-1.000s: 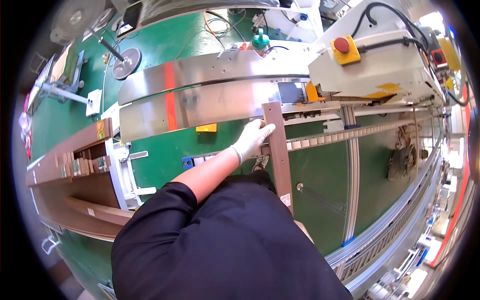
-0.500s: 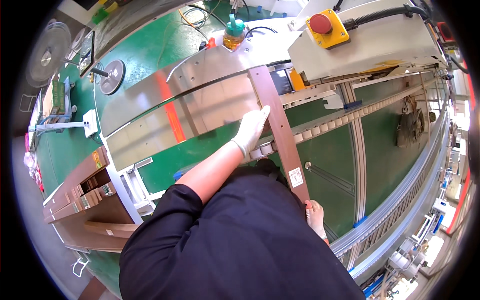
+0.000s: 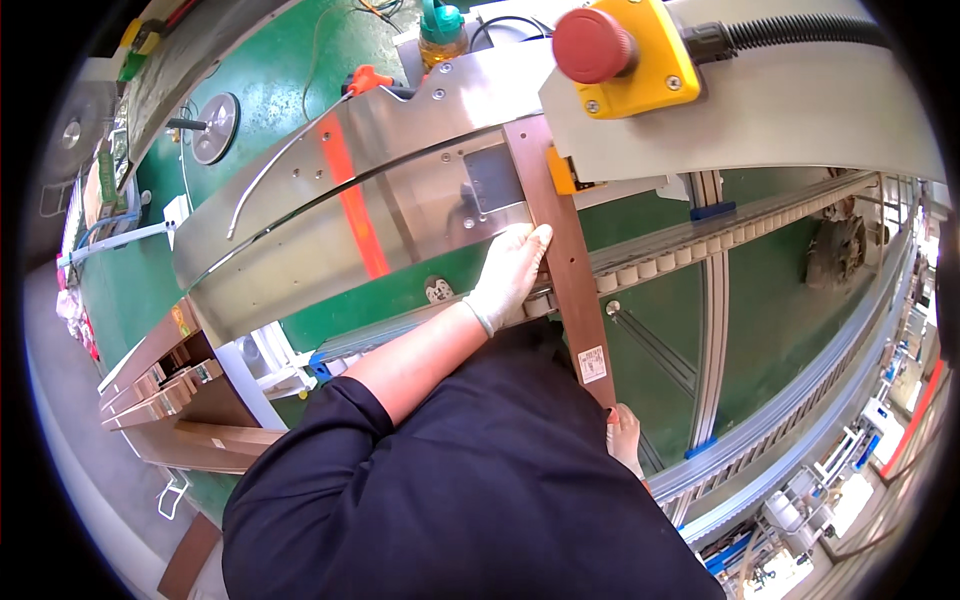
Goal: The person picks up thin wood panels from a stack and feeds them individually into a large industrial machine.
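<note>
A long, narrow brown board (image 3: 572, 290) with a white label near its close end runs away from my body. Its far end lies by the metal plates, beside the light machine housing (image 3: 740, 130). My left hand (image 3: 508, 272), in a white glove, is closed on the board's left edge around its middle. At the near end, my right hand (image 3: 624, 437) is closed on the board; my body hides part of that grip. An orange block (image 3: 566, 172) sits just right of the board's far part.
Metal plates (image 3: 300, 270) with an orange-red strip extend left. A red push button (image 3: 592, 46) on a yellow box tops the housing. A roller track (image 3: 690, 258) runs to the right. More brown boards (image 3: 225, 440) are stacked at left. A bottle (image 3: 442, 38) stands behind the plates.
My view has moved closer to the machine. Both hands still hold the board, whose far end now lies nearer the housing and the orange block.
</note>
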The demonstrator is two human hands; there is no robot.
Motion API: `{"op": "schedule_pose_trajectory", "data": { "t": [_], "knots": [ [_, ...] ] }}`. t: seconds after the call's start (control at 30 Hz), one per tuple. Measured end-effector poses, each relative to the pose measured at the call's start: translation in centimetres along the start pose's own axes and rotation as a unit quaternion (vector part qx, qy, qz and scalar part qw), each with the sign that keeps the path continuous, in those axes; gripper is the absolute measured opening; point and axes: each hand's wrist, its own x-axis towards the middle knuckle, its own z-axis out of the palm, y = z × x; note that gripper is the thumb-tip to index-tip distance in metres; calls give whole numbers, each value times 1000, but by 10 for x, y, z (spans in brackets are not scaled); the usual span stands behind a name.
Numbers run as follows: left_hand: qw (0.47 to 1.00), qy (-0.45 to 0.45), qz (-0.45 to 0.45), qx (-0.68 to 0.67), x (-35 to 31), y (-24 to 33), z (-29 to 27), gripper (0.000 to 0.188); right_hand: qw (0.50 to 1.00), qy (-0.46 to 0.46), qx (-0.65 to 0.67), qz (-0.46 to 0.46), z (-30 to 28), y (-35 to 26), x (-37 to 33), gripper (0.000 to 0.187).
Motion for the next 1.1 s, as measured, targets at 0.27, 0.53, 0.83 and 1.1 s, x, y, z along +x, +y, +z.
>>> {"op": "schedule_pose_trajectory", "data": {
  "t": [0.27,0.53,0.83,1.1],
  "knots": [
    [999,23,44,2,39,-1,67,44,995,-22,71,62,-46,62,30,64],
    [988,-56,-54,-130,69,40,155,41,987,9,111,112,-113,102,82,62],
    [939,-231,129,219,135,30,218,53,988,131,-9,85,-181,137,156,38],
    [781,-174,222,557,21,12,144,73,869,390,-205,-224,-148,-7,267,35]
  ]
}}
